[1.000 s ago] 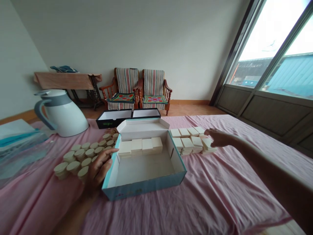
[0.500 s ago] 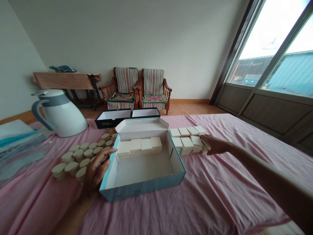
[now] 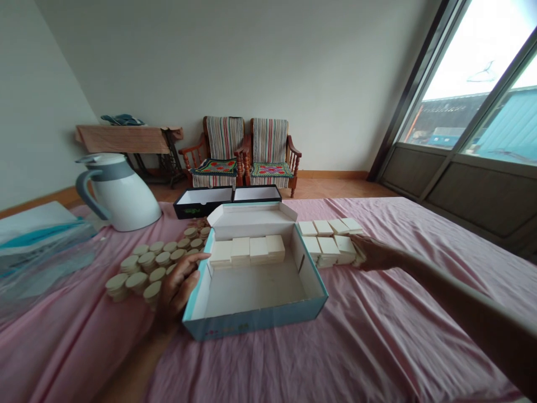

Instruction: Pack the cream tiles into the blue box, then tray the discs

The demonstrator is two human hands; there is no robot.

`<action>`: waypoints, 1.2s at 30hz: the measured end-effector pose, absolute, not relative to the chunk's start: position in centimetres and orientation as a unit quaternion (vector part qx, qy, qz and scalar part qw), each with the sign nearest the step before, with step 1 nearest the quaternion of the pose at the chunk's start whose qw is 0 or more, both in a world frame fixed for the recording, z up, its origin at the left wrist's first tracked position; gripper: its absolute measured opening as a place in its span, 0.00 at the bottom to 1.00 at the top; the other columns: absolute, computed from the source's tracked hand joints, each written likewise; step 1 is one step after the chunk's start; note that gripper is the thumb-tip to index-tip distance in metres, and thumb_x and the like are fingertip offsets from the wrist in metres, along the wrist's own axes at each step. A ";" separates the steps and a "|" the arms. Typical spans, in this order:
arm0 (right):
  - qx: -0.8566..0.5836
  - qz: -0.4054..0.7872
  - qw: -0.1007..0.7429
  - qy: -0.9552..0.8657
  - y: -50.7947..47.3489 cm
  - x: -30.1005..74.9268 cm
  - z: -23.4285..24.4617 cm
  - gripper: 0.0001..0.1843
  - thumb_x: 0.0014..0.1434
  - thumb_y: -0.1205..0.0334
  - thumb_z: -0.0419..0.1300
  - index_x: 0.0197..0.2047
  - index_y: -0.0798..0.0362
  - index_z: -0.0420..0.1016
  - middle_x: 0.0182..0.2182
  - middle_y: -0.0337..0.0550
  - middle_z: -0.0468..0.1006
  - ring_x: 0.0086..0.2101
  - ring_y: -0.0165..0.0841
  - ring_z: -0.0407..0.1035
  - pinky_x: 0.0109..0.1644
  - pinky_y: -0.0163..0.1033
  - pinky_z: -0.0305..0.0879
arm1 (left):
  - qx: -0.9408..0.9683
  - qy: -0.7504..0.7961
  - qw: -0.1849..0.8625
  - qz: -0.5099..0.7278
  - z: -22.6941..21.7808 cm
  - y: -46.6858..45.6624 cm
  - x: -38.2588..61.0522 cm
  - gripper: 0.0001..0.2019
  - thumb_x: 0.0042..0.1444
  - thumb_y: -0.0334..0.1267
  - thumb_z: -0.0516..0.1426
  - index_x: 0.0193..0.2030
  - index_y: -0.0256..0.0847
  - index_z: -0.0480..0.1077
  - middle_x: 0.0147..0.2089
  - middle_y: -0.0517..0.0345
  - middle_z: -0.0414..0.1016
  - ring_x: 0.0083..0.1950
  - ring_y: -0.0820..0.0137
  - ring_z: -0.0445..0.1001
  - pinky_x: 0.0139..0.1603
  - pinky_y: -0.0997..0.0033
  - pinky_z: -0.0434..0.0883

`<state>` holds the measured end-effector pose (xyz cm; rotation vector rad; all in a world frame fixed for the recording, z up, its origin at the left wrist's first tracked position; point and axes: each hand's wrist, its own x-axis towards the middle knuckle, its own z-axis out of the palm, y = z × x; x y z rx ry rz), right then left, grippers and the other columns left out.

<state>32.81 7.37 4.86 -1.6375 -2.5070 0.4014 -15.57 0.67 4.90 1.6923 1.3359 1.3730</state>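
A light-blue cardboard box (image 3: 255, 326) stands open with its flap folded back. Four-sided white tiles (image 3: 247, 249) fill its far part in a row of several stacks, while the near part shows bare floor. My left hand (image 3: 178, 291) is closed at the box's left wall, with the index finger on the rim and the thumb near it. To the right of the box lie more stacks of square white tiles (image 3: 329, 245). My right hand (image 3: 375, 253) curls around the right end of their nearer row; its fingertips are partly hidden by the tiles.
Several stacks of round pale discs (image 3: 136, 280) stand left of the box, close to my left hand. Behind them are a white jug (image 3: 128, 196) and a clear plastic bag (image 3: 46, 252). Two black-sided trays (image 3: 203, 204) sit behind the box on the pink cloth (image 3: 356, 347).
The view has turned slightly left, so everything appears farther right. Both hands stay at the same places, the left at the box wall and the right at the end of the tile stacks.
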 end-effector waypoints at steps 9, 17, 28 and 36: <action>-0.550 0.123 0.064 -0.823 6.8 32.4 4.9 0.33 0.39 0.61 0.61 0.52 0.55 0.66 0.48 0.55 0.72 0.50 0.49 0.64 0.55 0.48 0.59 | 0.654 0.490 0.285 0.502 4.6 0.8 -16.1 0.19 0.57 0.47 0.50 0.50 0.39 0.66 0.27 0.60 0.67 0.35 0.65 0.70 0.30 0.73 0.62; -0.610 0.076 0.067 -0.786 5.5 34.2 6.0 0.21 0.39 0.64 0.57 0.41 0.51 0.65 0.36 0.48 0.73 0.36 0.42 0.68 0.39 0.45 0.65 | 0.649 0.490 0.285 0.508 4.4 0.8 -16.2 0.20 0.56 0.47 0.50 0.51 0.38 0.66 0.31 0.58 0.70 0.36 0.65 0.70 0.29 0.73 0.62; -0.479 0.071 0.139 -0.864 2.9 14.2 15.1 0.23 0.44 0.60 0.60 0.45 0.52 0.62 0.38 0.45 0.72 0.38 0.38 0.67 0.40 0.40 0.62 | 0.644 0.462 0.308 0.526 4.2 0.5 -16.0 0.22 0.57 0.45 0.50 0.55 0.37 0.63 0.25 0.63 0.64 0.30 0.68 0.67 0.34 0.72 0.65; -0.355 0.066 -0.050 -0.931 3.7 1.6 11.7 0.29 0.40 0.59 0.62 0.47 0.58 0.64 0.41 0.53 0.73 0.35 0.39 0.71 0.32 0.38 0.66 | 0.626 0.453 0.332 0.541 4.1 0.3 -16.0 0.23 0.57 0.44 0.51 0.58 0.39 0.60 0.32 0.58 0.72 0.29 0.69 0.68 0.31 0.72 0.65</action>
